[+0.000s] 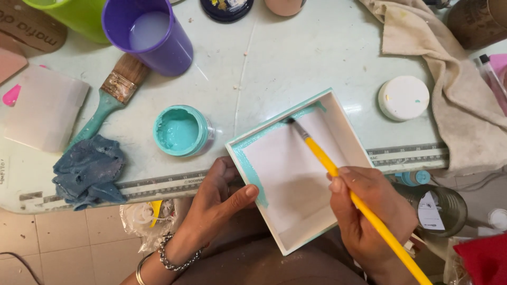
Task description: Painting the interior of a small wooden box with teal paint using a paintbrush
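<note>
Right grip: the right hand (369, 216), lower right of the frame, is closed around a yellow paintbrush (359, 200), bristles touching the box's inner upper wall.
Left grip: the left hand (216, 203) clasps the box's left edge, thumb on the rim.
Box: a white square box (296, 184), centre, teal along its upper-left inner edges.
Counter: an open teal paint jar (181, 130) just left of the box; a white lid (403, 97) at upper right; a purple cup (150, 34) and a wide brush (108, 100) at upper left.

The open box (296, 179) overhangs the near edge of the tabletop (296, 58), with the left hand (216, 203) at its left wall and the right hand (369, 216) at its right. The open jar (181, 130) stands just left of the box, the lid (403, 97) to its right, and the cup (150, 34) behind the jar.
</note>
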